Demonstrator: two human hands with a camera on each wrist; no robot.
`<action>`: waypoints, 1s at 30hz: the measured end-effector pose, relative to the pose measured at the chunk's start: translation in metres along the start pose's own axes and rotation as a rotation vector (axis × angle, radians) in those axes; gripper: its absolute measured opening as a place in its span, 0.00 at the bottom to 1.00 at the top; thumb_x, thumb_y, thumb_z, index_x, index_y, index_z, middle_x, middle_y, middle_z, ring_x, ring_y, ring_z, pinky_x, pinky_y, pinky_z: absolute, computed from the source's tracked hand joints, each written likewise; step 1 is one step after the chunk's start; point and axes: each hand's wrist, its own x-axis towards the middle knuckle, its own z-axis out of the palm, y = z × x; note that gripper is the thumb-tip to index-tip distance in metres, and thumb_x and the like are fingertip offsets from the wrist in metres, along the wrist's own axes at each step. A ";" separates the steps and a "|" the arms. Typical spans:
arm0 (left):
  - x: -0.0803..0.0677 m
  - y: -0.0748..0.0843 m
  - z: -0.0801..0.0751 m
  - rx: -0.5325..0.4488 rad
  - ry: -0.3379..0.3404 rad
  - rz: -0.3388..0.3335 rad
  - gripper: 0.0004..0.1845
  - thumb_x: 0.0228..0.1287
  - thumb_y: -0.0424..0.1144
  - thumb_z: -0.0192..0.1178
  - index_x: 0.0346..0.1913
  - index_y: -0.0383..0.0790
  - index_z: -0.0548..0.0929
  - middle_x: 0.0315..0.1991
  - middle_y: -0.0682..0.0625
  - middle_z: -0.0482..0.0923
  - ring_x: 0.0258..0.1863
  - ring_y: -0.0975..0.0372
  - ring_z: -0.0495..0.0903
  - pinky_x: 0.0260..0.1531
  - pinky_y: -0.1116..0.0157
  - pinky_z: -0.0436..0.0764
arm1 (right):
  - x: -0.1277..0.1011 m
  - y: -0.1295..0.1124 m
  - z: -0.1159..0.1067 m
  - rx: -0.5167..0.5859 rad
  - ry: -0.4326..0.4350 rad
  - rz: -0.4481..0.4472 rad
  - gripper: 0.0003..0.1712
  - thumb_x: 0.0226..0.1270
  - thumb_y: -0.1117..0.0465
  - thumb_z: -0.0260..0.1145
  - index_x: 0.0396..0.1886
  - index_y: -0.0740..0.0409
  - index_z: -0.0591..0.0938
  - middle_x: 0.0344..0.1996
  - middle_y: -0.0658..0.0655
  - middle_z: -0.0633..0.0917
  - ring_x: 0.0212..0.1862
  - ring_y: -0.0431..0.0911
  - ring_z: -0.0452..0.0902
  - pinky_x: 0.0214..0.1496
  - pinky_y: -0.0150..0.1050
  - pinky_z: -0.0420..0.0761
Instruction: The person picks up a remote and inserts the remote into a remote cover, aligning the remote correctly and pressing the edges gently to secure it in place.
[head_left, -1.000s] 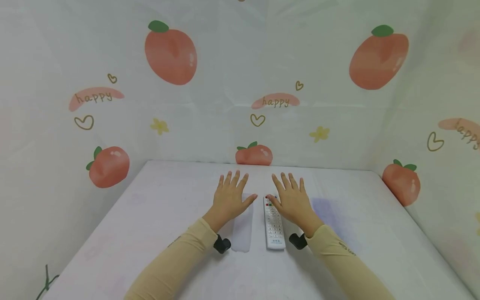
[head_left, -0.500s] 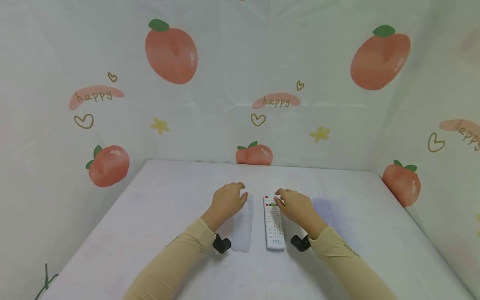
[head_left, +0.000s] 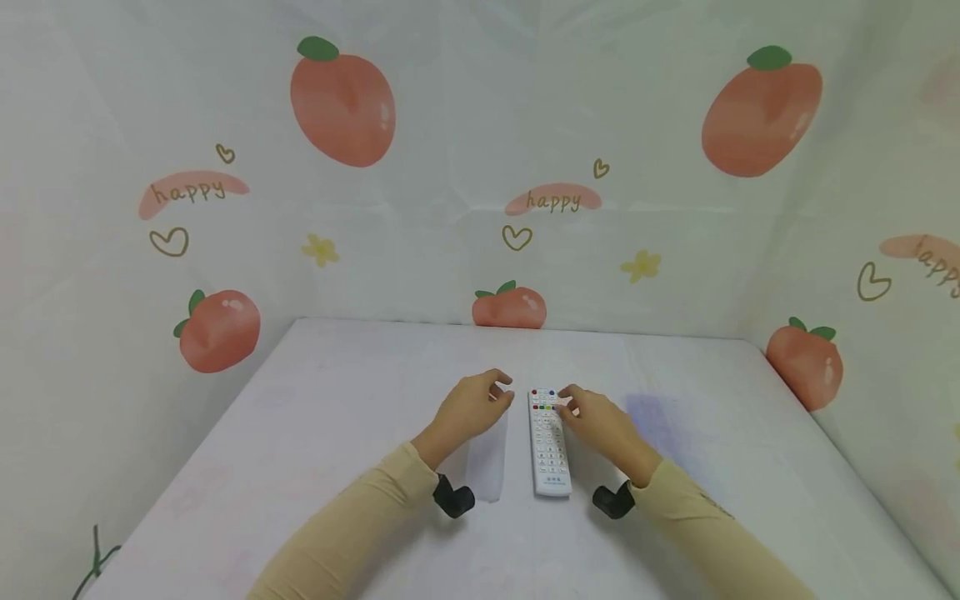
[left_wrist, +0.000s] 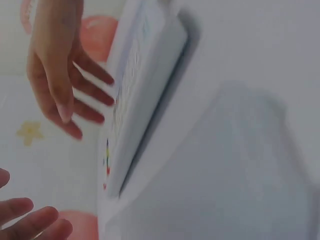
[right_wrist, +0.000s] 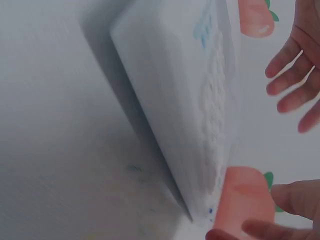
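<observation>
Remote control (head_left: pixel 550 442), white with coloured buttons at its far end, is lying flat near the middle of the pale table (head_left: pixel 300 433), running lengthwise away from the person. Just to its left a translucent cover (head_left: pixel 487 462) is lying parallel to it. The right hand (head_left: pixel 596 421) is hovering over the remote's far end with its fingers loosely curled, fingertips at the coloured buttons; whether they touch is hard to tell. The left hand (head_left: pixel 468 408) is hanging over the top of the cover, fingers relaxed and bent, gripping nothing. Peach-printed sheeting (head_left: pixel 345 100) is hanging behind and beside the table.
</observation>
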 end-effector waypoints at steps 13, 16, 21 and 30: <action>-0.008 0.013 0.044 -0.364 -0.249 -0.260 0.20 0.66 0.42 0.61 0.57 0.38 0.74 0.51 0.41 0.77 0.34 0.58 0.82 0.37 0.61 0.83 | -0.012 0.009 0.017 0.466 -0.122 0.155 0.26 0.71 0.60 0.60 0.64 0.65 0.68 0.53 0.69 0.78 0.38 0.47 0.78 0.34 0.40 0.83; -0.008 0.014 0.051 -0.362 -0.254 -0.260 0.20 0.65 0.40 0.62 0.57 0.37 0.74 0.50 0.40 0.77 0.35 0.58 0.80 0.36 0.61 0.83 | -0.014 0.008 0.021 0.572 -0.122 0.196 0.24 0.69 0.63 0.61 0.62 0.65 0.69 0.52 0.68 0.77 0.42 0.48 0.77 0.36 0.40 0.84; -0.006 0.015 0.060 -0.344 -0.247 -0.243 0.18 0.63 0.36 0.63 0.54 0.35 0.75 0.43 0.43 0.77 0.35 0.59 0.77 0.34 0.64 0.81 | -0.014 0.006 0.024 0.665 -0.106 0.246 0.24 0.65 0.69 0.63 0.59 0.65 0.70 0.46 0.66 0.77 0.42 0.50 0.76 0.36 0.42 0.85; -0.006 0.022 0.064 -0.320 -0.199 -0.253 0.16 0.59 0.30 0.64 0.49 0.35 0.76 0.35 0.47 0.76 0.31 0.62 0.75 0.27 0.69 0.77 | -0.013 0.003 0.027 0.698 -0.094 0.283 0.28 0.60 0.73 0.65 0.60 0.65 0.68 0.43 0.64 0.75 0.40 0.50 0.74 0.34 0.39 0.82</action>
